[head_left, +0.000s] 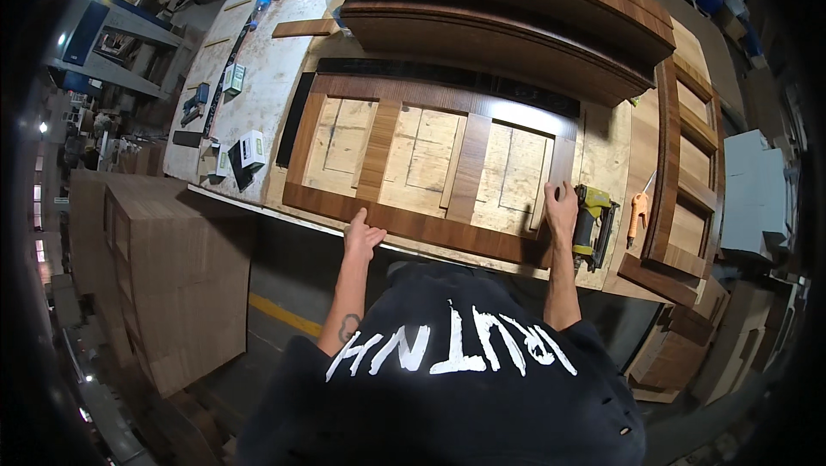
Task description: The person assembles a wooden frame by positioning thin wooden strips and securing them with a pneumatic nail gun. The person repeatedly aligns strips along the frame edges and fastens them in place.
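Note:
A brown wood-grain frame (376, 152) with three openings lies flat on the worktable in front of me. My left hand (364, 237) is at its near long rail, thumb against the edge and the other fingers stretched out. At the frame's right end, my right hand (561, 206) grips the end piece, thumb toward the opening and fingers over the outer side. Just right of that hand, a yellow-and-black nail gun (592, 227) rests on the table. Dark strips (447, 83) lie along the frame's far side, and another black strip (296, 120) borders its left end.
Stacked brown panels (508, 14) rise behind the frame. An orange-handled tool (637, 215) and more frames (688, 165) are at the right. Small boxes (251, 149) and a cordless tool (196, 103) sit on the left. A wooden cabinet (176, 277) stands left of the table.

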Tool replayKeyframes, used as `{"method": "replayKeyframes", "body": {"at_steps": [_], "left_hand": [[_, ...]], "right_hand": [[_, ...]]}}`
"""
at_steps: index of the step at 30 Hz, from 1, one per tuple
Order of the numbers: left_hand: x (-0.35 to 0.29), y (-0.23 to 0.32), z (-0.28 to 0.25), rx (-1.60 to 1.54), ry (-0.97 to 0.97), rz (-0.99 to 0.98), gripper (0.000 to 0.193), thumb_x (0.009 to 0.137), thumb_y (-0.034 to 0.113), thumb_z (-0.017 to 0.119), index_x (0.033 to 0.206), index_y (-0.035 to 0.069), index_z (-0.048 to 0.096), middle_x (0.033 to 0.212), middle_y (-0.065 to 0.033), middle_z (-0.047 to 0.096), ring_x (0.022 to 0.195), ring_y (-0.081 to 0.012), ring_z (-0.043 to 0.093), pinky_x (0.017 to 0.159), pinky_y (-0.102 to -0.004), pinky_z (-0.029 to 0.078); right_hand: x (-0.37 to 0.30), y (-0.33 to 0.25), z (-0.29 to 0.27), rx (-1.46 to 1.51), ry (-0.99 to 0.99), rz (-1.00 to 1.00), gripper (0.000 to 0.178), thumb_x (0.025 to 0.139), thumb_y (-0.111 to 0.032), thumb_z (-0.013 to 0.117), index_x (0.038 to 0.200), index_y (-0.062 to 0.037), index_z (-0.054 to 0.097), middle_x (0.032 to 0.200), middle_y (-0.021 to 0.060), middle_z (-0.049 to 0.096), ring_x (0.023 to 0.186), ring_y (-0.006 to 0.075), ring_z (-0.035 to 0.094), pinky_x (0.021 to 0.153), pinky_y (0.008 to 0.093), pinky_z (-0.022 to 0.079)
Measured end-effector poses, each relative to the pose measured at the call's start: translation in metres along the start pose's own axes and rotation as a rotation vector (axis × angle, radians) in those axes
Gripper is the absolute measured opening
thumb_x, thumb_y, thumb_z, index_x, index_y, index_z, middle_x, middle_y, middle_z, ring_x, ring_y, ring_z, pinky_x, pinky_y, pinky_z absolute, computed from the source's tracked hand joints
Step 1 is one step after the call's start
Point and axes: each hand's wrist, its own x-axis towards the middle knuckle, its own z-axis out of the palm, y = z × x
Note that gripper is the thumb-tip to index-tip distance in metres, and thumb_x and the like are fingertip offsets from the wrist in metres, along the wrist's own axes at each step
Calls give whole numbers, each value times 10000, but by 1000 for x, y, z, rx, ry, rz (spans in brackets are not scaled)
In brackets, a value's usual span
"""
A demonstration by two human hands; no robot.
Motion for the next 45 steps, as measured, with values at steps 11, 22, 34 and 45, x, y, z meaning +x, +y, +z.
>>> {"method": "replayKeyframes", "body": {"at_steps": [11, 22, 34, 45], "left_hand": [[-4, 4, 26, -25, 78, 45, 999, 884, 455, 765, 1492, -146, 249, 1410, -427, 357, 1205, -479, 550, 995, -509, 561], [-12, -2, 118, 902, -46, 1034, 802, 938, 317, 709, 1502, -105, 325, 1491, -331, 385, 1399, -477, 369, 1179, -486, 305], [11, -30, 304, 1526, -87, 1057, 899, 995, 489, 458, 1585, -111, 143, 1669, -335, 27, 1555, -458, 28, 1233, -599, 9], [17, -36, 311, 1596, 36, 1091, 863, 1012, 493, 441, 1579, -103, 180, 1669, -295, 122, 1564, -411, 60, 1243, -574, 16]], "right_hand": [[9, 0, -3, 103, 45, -44, 657, 880, -462, 715, 1264, 65, 641, 1309, 283, 629, 1236, 411, 592, 1077, 449, 447], [-34, 32, -37, -290, 324, 96, 651, 873, -158, 682, 1449, 24, 441, 1334, 283, 521, 1236, 457, 502, 1037, 526, 435], [26, 47, -108, -124, 22, 219, 558, 760, -273, 770, 1188, 52, 617, 1007, 276, 714, 938, 397, 714, 827, 478, 565], [158, -55, -130, -102, -531, 191, 441, 853, -204, 752, 1242, -8, 682, 994, 131, 756, 846, 212, 706, 792, 349, 562]]}}
